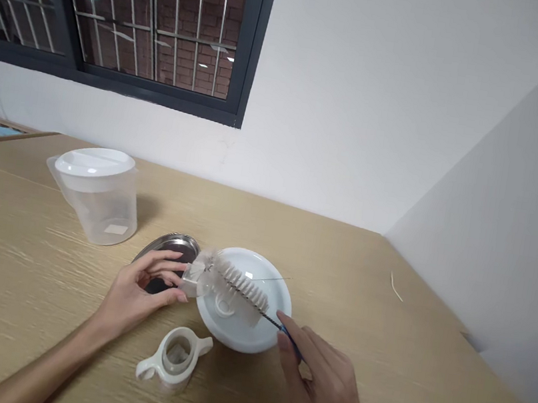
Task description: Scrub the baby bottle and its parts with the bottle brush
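Note:
My left hand (142, 290) pinches a small clear plastic piece (194, 279) by its side, above the left rim of a white bowl (280, 291). My right hand (319, 371) grips the blue handle of a bottle brush (246, 289). The brush's white bristles lie over the bowl, and its tip meets the clear piece; whether it is inside cannot be made out. A white ring shape shows in the bowl. Near the bowl's lower left stands a two-handled white holder (175, 356) with a clear part below. Behind my left fingers is a round metal tray (175, 241).
A clear lidded pitcher (102, 197) stands at the back left of the wooden table (341, 259). A thin pale strip (395, 286) lies at the right. The wall and a barred window (175, 19) are behind the table.

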`<move>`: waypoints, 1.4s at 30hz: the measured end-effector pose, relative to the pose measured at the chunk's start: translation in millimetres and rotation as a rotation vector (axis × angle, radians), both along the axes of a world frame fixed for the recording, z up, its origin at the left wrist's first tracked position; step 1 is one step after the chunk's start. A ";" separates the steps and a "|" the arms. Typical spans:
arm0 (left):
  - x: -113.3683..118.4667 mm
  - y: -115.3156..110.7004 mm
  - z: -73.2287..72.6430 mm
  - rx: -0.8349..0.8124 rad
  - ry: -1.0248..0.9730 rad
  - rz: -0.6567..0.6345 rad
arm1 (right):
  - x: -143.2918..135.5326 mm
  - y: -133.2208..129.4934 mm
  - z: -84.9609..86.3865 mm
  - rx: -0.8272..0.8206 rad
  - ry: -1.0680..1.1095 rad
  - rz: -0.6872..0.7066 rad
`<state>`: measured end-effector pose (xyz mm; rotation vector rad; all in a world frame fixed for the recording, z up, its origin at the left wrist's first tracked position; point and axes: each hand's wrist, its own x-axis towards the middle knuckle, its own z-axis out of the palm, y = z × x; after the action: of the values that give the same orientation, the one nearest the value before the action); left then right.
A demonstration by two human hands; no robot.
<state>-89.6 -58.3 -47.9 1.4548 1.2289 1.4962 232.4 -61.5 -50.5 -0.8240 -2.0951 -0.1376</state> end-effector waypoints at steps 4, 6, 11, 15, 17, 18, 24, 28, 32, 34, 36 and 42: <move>0.9 -1.2 1.8 0.030 0.004 0.010 | 1.2 0.2 -0.2 0.008 0.006 -0.015; 1.2 -1.5 2.0 0.046 0.007 0.015 | 1.5 0.0 0.0 0.010 0.008 -0.018; 0.8 -0.3 -0.1 0.072 -0.001 0.011 | 1.3 0.1 1.3 0.007 0.016 -0.026; -0.1 -0.2 -0.5 0.073 -0.011 0.004 | 1.5 1.1 2.5 0.012 0.007 -0.055; -0.5 -0.9 0.0 0.069 -0.011 -0.002 | 2.2 2.0 3.4 0.019 0.004 -0.071; -0.7 -1.3 0.2 0.068 -0.012 -0.007 | 2.7 2.5 4.0 0.024 0.004 -0.081; -0.4 -1.9 0.9 0.069 -0.015 -0.008 | 5.5 2.5 8.4 0.045 0.022 -0.130; -1.1 -1.1 0.6 0.080 0.008 -0.007 | 6.1 1.3 7.8 0.041 0.027 -0.125; -1.5 0.5 -1.8 0.104 0.069 -0.006 | 6.2 1.9 5.9 0.036 0.029 -0.124; -1.0 1.6 -2.9 0.110 0.112 -0.003 | 6.5 2.2 5.6 0.032 0.031 -0.118; -0.3 2.4 -3.3 0.118 0.151 -0.008 | 7.1 2.1 5.6 0.023 0.034 -0.110; -0.5 2.8 -4.8 0.115 0.181 -0.043 | 7.4 -0.2 4.2 0.003 0.024 -0.046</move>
<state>-90.1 -55.5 -52.6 1.7138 1.2245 1.4529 239.8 -61.7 -46.3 -0.8684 -2.0540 -0.1543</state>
